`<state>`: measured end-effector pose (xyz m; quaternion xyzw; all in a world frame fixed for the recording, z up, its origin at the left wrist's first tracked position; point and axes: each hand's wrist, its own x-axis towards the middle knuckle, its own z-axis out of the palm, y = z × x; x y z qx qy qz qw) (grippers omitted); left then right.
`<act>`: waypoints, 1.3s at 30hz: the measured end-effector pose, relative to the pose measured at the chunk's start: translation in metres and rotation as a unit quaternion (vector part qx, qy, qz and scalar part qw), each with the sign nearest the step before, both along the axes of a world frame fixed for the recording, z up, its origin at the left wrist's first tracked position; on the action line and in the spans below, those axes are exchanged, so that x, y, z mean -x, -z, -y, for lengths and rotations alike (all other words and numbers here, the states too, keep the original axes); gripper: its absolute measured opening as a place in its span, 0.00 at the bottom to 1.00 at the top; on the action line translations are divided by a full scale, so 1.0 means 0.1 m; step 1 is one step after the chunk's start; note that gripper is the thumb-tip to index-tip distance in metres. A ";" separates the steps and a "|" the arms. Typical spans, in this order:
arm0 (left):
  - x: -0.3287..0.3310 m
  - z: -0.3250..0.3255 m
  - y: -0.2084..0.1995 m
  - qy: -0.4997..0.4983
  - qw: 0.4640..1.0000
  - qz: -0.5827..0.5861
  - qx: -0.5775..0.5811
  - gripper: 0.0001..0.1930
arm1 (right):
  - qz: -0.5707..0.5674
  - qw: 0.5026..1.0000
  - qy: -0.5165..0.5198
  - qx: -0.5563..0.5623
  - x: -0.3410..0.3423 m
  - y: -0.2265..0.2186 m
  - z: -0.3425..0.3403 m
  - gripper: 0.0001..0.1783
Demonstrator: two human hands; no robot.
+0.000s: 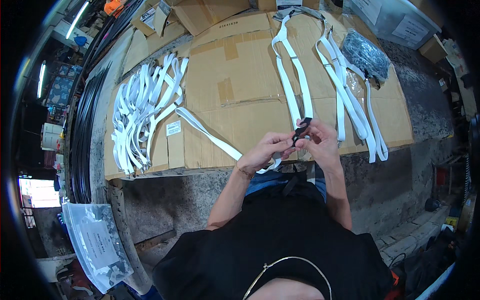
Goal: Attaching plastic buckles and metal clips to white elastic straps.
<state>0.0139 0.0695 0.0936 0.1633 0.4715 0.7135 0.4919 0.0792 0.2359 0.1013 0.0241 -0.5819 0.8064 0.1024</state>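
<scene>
Close to the front edge of the cardboard-covered table, my left hand (266,151) and my right hand (321,140) meet with fingers pinched on a small black clip (300,132). White elastic suspenders (288,65) stretch from the far edge down to the clip, their two straps side by side. Another white strap (210,137) runs from the left and passes behind or under my left hand; whether it joins the clip is hidden. Right of my right hand lie more white suspenders (345,95) with metal ends.
A large heap of white straps (145,110) covers the table's left side. A plastic-wrapped dark bundle (366,54) sits at the far right, before a clear bin (395,22). Cardboard boxes (210,12) stand at the back. Lower left is a plastic tub (100,245) of small parts.
</scene>
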 end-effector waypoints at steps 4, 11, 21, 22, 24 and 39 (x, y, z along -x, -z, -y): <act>0.03 0.05 0.04 0.024 0.998 -0.063 0.001 0.16 | 0.020 1.000 -0.001 -0.016 -0.01 0.03 0.01 0.11; -0.14 0.04 -0.02 -0.032 0.959 -0.280 0.040 0.17 | 0.034 0.999 0.005 0.036 -0.07 0.07 0.14 0.09; -0.31 -0.14 -0.13 -0.196 0.864 -0.438 0.151 0.11 | -0.118 0.987 0.103 0.040 0.07 0.14 0.17 0.08; -0.32 -0.20 -0.15 -0.196 0.864 -0.438 0.150 0.11 | -0.127 0.985 0.118 -0.003 0.07 0.10 0.15 0.09; -0.33 -0.28 -0.20 -0.303 0.815 -0.476 0.134 0.09 | -0.127 0.986 0.110 -0.011 0.07 0.05 0.13 0.09; -0.23 -0.34 -0.28 -0.309 0.653 -0.691 0.035 0.14 | -0.145 0.974 0.106 -0.137 -0.09 -0.14 -0.05 0.14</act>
